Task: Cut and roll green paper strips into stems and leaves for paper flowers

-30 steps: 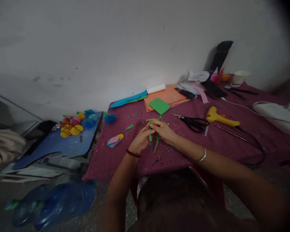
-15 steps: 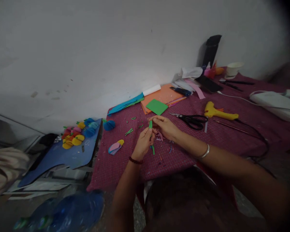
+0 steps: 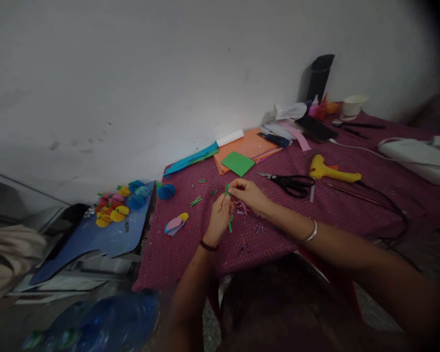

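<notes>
Between my two hands is a small green strip (image 3: 227, 188), upright, of paper or foam. My left hand (image 3: 220, 215) is closed around its lower part. The thumb and fingertips of my right hand (image 3: 248, 193) pinch near its upper end. Below the left fingers another green piece (image 3: 231, 225) shows; whether it joins the strip I cannot tell. Pink scraps (image 3: 242, 208) lie under my hands. A green square sheet (image 3: 238, 163) rests just beyond them, and black-handled scissors (image 3: 291, 184) lie to the right. Small green cut pieces (image 3: 195, 201) are to the left.
A yellow glue gun (image 3: 332, 171) with a cord lies on the right of the red cloth. Behind are orange sheets (image 3: 247, 145) and a cutter knife (image 3: 275, 139). At left, a blue board (image 3: 113, 239) bears several colourful paper fruits (image 3: 119, 212). A blue fruit (image 3: 165, 191) stands nearer.
My right fingers have come down and closed over the strip's top, so less of it shows. The left hand has barely shifted, and the view has moved slightly.
</notes>
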Demonstrator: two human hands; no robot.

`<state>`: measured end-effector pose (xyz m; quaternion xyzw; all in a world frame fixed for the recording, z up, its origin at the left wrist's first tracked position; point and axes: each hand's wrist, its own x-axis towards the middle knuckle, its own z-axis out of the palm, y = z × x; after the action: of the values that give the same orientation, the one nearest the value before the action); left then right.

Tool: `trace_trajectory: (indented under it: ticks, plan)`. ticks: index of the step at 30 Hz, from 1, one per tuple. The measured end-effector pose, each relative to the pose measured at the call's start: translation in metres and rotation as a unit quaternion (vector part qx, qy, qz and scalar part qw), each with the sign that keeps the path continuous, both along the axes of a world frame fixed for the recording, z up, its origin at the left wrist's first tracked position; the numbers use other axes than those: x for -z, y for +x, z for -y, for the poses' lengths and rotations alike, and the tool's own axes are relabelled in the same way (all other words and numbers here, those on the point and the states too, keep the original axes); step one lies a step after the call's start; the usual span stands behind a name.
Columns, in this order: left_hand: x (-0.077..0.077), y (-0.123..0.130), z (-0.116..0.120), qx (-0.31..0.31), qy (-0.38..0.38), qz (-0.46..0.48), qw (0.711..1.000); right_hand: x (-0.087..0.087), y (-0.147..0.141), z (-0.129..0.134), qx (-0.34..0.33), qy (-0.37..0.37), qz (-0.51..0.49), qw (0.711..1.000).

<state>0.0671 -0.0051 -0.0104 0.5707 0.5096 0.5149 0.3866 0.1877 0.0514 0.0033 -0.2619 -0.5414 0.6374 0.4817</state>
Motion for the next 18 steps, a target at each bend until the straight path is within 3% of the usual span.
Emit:
trace_trajectory:
  ticks: [8, 18]
  plan:
    - [-0.0007, 0.0036, 0.0016, 0.004, -0.014, 0.018, 1.0, 0.0054, -0.0005, -0.002, -0.024, -0.033, 0.001, 0.999]
    - [0.0017, 0.0028, -0.0019, 0.009, -0.01, 0.031, 0.999, -0.0008, -0.0034, 0.0058, -0.027, -0.058, -0.032, 0.997]
